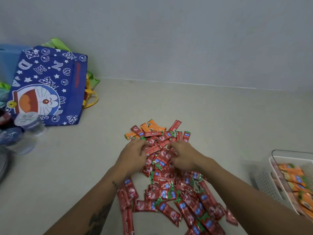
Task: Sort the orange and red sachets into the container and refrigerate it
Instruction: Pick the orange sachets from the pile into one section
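Red sachets sprawl mid-counter, container at right edge.

Both bare forearms reach forward and converge, the left forearm tattooed. The left hand and right hand lie palm-down, close together, fingers curled inward towards each other

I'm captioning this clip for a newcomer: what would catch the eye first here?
The heap of red sachets at the counter's centre, with both hands, left hand and right hand, digging into its far part. Next, the blue cartoon tote bag at far left, and the clear container with orange sachets inside at right.
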Action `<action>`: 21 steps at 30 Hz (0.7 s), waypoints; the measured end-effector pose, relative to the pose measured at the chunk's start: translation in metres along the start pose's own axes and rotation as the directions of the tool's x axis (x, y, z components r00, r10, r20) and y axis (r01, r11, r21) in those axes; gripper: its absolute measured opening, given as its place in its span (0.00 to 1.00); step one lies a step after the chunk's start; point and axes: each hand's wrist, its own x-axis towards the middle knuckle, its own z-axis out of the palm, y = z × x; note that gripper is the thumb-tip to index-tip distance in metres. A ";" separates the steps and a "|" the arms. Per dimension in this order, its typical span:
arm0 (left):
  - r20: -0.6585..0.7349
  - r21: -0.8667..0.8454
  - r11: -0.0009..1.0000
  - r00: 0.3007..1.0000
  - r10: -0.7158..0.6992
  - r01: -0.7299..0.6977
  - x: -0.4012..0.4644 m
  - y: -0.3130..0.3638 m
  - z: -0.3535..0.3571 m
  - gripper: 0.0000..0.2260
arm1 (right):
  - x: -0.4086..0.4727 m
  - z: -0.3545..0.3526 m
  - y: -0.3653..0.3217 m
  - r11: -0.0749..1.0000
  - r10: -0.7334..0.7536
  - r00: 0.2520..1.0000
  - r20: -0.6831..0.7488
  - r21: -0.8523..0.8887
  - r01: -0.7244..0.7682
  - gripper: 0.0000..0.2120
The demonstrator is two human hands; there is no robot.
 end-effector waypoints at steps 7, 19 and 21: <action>0.087 0.231 0.970 0.995 0.055 -0.074 0.035 -0.024 0.025 0.22 | 0.080 -0.013 -0.014 0.987 -0.070 0.997 0.014 -0.145 0.071 0.38; -0.346 -0.029 0.998 0.937 -0.055 0.048 0.077 -0.060 0.022 0.13 | 0.066 0.011 -0.007 0.970 -0.102 0.995 0.011 -0.221 0.102 0.18; -0.256 0.048 0.997 0.966 -0.045 0.059 0.098 -0.058 0.017 0.13 | 0.082 -0.003 -0.013 0.982 -0.083 0.995 -0.061 -0.177 0.071 0.13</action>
